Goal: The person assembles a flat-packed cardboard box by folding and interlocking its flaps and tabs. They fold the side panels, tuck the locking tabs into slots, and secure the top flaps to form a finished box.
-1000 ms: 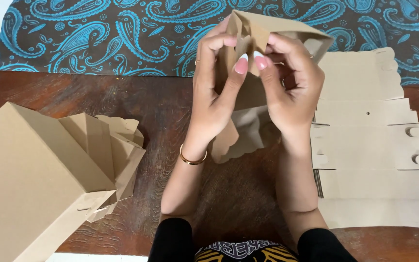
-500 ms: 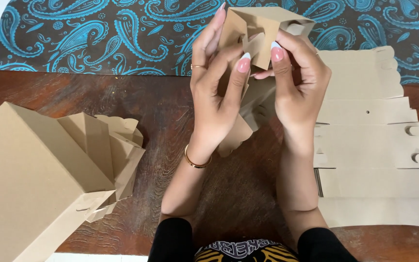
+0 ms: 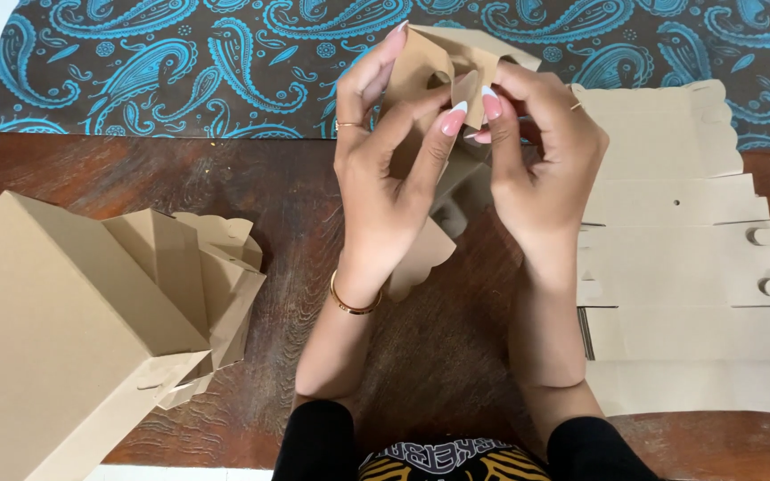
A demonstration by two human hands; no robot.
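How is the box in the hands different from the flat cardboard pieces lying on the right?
The half-folded cardboard box is bent into shape, with flaps standing out; the flat box blanks lie unfolded in a stack. The box is held up off the wooden table by the left hand and right hand; the blanks rest on the table, untouched. Both are plain brown cardboard with scalloped edges.

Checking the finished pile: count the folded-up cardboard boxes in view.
2: one folded box on the table's left, one partly folded box held up in both hands. The flat sheets at right may hide more.
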